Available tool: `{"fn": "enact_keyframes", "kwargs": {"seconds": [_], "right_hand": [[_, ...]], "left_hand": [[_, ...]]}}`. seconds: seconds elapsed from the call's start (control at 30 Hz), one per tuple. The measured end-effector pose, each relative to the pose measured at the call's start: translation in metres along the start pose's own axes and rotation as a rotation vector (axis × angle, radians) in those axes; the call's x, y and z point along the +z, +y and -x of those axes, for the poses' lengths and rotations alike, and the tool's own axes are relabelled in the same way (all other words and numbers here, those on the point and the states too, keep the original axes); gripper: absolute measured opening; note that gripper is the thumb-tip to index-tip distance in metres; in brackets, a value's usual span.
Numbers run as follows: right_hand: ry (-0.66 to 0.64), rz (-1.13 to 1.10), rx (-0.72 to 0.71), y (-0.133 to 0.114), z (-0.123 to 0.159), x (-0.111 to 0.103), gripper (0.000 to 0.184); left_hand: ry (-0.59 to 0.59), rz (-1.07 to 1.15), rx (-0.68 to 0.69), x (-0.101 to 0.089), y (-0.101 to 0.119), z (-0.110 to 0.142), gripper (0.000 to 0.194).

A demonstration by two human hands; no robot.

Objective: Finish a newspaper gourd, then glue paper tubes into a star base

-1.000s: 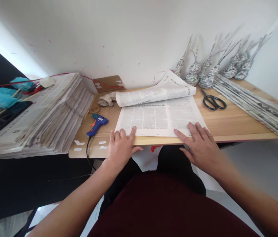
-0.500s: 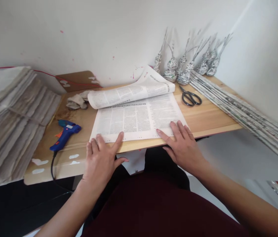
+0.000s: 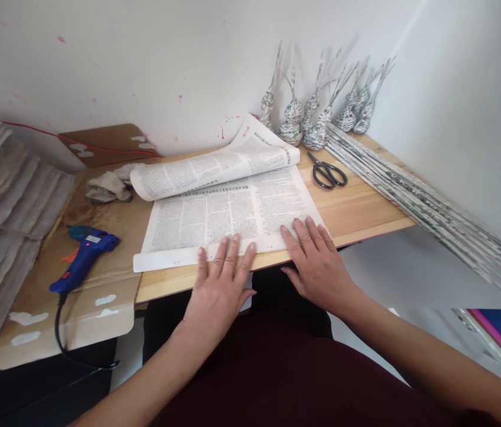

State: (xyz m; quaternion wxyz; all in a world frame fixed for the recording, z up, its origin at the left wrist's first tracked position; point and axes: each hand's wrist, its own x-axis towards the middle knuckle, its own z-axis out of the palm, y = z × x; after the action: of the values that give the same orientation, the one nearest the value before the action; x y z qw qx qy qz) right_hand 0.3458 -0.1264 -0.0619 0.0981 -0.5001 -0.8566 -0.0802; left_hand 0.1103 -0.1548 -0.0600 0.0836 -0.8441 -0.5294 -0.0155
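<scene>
A sheet of newspaper (image 3: pixel 206 216) lies on the wooden table, its far part curled back over itself towards the wall. My left hand (image 3: pixel 219 284) rests palm down with fingers spread on the near edge of the newspaper, about its middle. At the near right corner, my right hand (image 3: pixel 316 261) presses flat on the paper, fingers stretched out. A narrow strip along the near edge looks folded up, most clearly at the left end. Neither hand grasps anything.
Black-handled scissors (image 3: pixel 329 174) lie right of the newspaper, beside long paper rods (image 3: pixel 401 184). Several woven paper gourds (image 3: pixel 292 121) stand against the wall. At left are a blue glue gun (image 3: pixel 83 258) on cardboard (image 3: pixel 117 296), a crumpled cloth (image 3: pixel 108 187) and a newspaper stack (image 3: pixel 5 219).
My left hand has slid right along the newspaper's near edge, closer to my right hand. The near left edge now shows a folded strip. The whole view has shifted slightly to the right.
</scene>
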Motion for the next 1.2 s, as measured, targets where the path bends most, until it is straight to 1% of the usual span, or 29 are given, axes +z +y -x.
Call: {"fn": "enact_keyframes", "kwargs": {"seconds": [0.1, 0.2, 0.3, 0.37, 0.47, 0.73, 0.83, 0.97, 1.2], "right_hand": [[0.029, 0.007, -0.003, 0.0, 0.0, 0.003, 0.081], [0.092, 0.009, -0.014, 0.002, 0.0, 0.008, 0.076], [0.153, 0.011, -0.027, 0.004, 0.0, 0.013, 0.072], [0.173, 0.011, -0.035, 0.005, 0.0, 0.015, 0.071], [0.174, 0.003, -0.038, 0.006, 0.0, 0.015, 0.072], [0.161, -0.017, -0.018, 0.004, 0.0, 0.011, 0.076], [0.16, -0.026, -0.02, 0.005, 0.001, 0.012, 0.078], [0.155, -0.031, -0.018, 0.005, 0.001, 0.012, 0.078], [0.179, -0.039, -0.017, 0.004, 0.0, 0.012, 0.078]], "left_hand": [[0.058, 0.025, 0.122, 0.004, 0.018, -0.012, 0.079], [0.192, 0.022, 0.254, 0.01, 0.041, -0.024, 0.072], [0.289, -0.039, 0.273, 0.013, 0.056, -0.032, 0.059], [0.323, -0.079, 0.286, 0.013, 0.056, -0.033, 0.054], [0.326, -0.103, 0.29, 0.011, 0.045, -0.029, 0.054], [0.244, -0.078, 0.258, 0.012, -0.001, -0.004, 0.063], [0.216, -0.078, 0.273, 0.012, -0.016, 0.004, 0.065], [0.163, -0.088, 0.281, 0.009, -0.037, 0.014, 0.067], [0.134, -0.051, 0.249, 0.002, -0.072, 0.031, 0.071]]}}
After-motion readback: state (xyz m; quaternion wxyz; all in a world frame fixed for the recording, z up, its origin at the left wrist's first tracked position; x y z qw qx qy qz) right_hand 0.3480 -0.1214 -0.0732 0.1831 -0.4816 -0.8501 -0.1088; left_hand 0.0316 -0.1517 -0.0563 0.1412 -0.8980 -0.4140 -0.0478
